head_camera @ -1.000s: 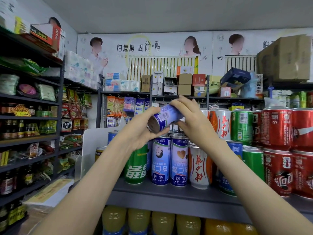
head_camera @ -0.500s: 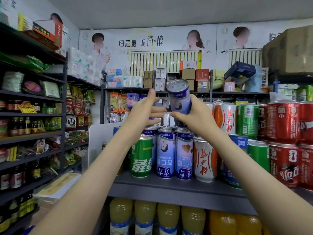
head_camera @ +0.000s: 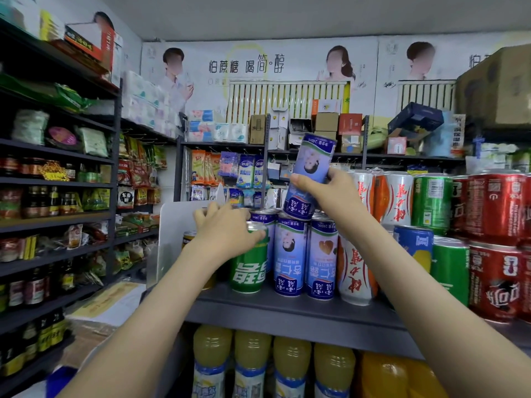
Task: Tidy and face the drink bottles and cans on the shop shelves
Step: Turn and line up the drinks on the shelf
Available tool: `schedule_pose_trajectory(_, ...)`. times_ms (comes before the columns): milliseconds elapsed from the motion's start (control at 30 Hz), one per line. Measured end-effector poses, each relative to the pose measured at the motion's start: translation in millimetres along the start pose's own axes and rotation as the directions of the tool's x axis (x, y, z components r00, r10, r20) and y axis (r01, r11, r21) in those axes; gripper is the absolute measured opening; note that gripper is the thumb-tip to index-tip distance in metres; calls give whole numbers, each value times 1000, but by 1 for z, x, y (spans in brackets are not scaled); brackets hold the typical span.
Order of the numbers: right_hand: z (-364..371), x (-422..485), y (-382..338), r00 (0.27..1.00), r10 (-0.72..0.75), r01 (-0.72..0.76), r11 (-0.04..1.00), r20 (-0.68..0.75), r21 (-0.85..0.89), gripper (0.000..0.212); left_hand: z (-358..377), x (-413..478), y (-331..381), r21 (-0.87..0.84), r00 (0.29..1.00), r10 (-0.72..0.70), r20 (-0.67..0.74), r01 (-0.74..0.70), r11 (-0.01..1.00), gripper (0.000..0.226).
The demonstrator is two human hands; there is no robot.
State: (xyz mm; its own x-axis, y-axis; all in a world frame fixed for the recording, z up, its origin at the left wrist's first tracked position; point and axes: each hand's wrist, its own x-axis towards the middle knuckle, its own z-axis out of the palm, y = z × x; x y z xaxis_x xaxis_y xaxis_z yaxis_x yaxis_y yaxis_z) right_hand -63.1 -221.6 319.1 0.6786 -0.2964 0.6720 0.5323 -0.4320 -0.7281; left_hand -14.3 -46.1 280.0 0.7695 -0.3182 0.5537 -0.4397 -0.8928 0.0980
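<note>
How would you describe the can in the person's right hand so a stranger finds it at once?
Find the grey shelf of drinks. Above its front row of blue-and-white cans, the right hand holds one blue can. It alone is raised and tilted.

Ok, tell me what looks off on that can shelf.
The blue can held by the right hand is tilted and its label is upside down. The two blue cans below and the green can under the left hand also show inverted print.
</note>
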Motion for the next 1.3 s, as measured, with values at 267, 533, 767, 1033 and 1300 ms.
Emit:
schedule_pose_trajectory(267, 4, -34, -8, 964, -203, 202, 979, -174, -21, 36, 27, -19, 4, 1, 982, 6, -187, -5, 1000, 61)
schedule_pose_trajectory(533, 7, -62, -6, 942, -272, 248, 958, -195, -142, 41, 46, -51, 18, -565, 922, -86, -377, -156, 810, 51)
schedule_pose_trajectory(767, 30, -97, 17, 980, -154, 136, 981, -128, -137, 48, 1, -75, -11, -860, 826, -419, -377, -144, 489, 76)
schedule_pose_trajectory(1033, 91, -104, 39, 983, -19, -40, 946, -180, -321, 38, -29, -75, -71, -906, 789, -509, -343, -135, 402, 79)
schedule_pose_trajectory(1300, 126, -102, 57, 967, -8, -106, 895, -254, -433, 57, -14, -62, -84, -914, 862, -432, -264, -81, 398, 52)
